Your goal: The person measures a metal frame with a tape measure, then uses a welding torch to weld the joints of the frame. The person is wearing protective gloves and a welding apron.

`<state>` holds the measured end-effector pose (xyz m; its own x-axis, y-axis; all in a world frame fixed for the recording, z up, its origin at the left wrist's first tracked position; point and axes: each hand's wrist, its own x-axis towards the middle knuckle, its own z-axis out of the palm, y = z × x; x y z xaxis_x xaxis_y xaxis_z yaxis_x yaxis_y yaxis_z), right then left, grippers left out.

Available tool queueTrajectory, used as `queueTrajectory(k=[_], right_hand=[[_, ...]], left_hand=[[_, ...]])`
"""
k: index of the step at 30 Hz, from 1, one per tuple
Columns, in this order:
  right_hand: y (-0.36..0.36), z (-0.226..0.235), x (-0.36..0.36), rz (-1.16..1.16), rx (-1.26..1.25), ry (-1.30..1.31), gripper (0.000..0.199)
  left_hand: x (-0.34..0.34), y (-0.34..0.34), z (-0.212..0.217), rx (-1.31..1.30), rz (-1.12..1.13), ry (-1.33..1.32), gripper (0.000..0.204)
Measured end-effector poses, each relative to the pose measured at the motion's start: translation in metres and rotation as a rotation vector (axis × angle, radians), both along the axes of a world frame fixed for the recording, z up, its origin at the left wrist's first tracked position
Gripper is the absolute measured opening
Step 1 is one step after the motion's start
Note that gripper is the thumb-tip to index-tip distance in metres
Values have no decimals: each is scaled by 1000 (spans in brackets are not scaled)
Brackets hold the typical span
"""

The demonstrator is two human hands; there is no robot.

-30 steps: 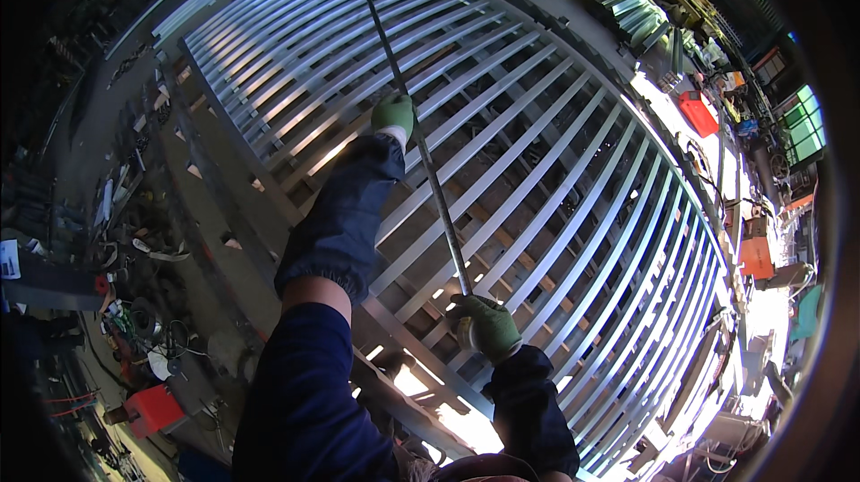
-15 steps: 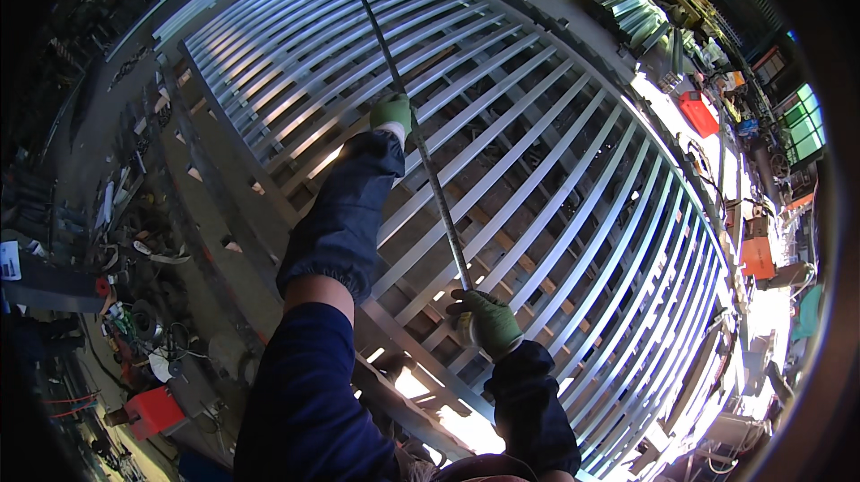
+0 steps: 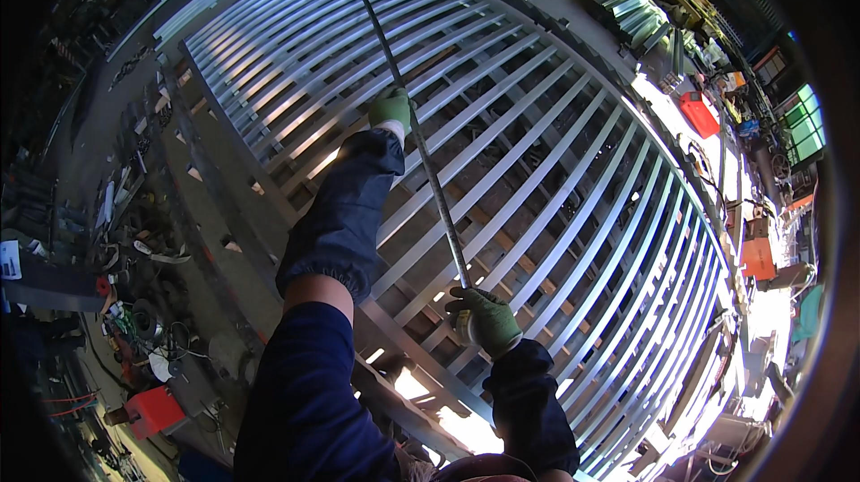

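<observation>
A long thin metal rod [image 3: 438,196] runs slantwise over a large frame of parallel silvery metal bars [image 3: 534,175]. My left hand [image 3: 391,111], in a green work glove, is closed around the rod partway along its length. Nearer to me, my right hand [image 3: 489,321], gloved the same way, grips the rod's near end. A pale rounded patch shows under the right fingers, and I cannot make out what it is. Past my left hand the rod stretches toward the far edge of the frame. Dark blue sleeves cover both forearms.
Loose metal lengths [image 3: 210,3] lie at the far left. Tools, cables and a red box [image 3: 154,411] crowd the near left floor. On the right stand another red container [image 3: 699,115] and an orange box [image 3: 758,258]. More stacked profiles [image 3: 633,16] lie at the far right.
</observation>
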<state>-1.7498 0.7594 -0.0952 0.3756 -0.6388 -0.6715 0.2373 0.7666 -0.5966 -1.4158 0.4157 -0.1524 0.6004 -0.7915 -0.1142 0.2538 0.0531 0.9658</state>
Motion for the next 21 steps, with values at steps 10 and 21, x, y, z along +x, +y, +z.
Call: queueTrajectory(k=[10, 21], right_hand=[[2, 3, 2, 33, -20, 1, 35], [5, 7, 0, 10, 26, -3, 33]], left_hand=[[7, 2, 2, 25, 59, -276, 18], [8, -8, -21, 33, -12, -191, 24]])
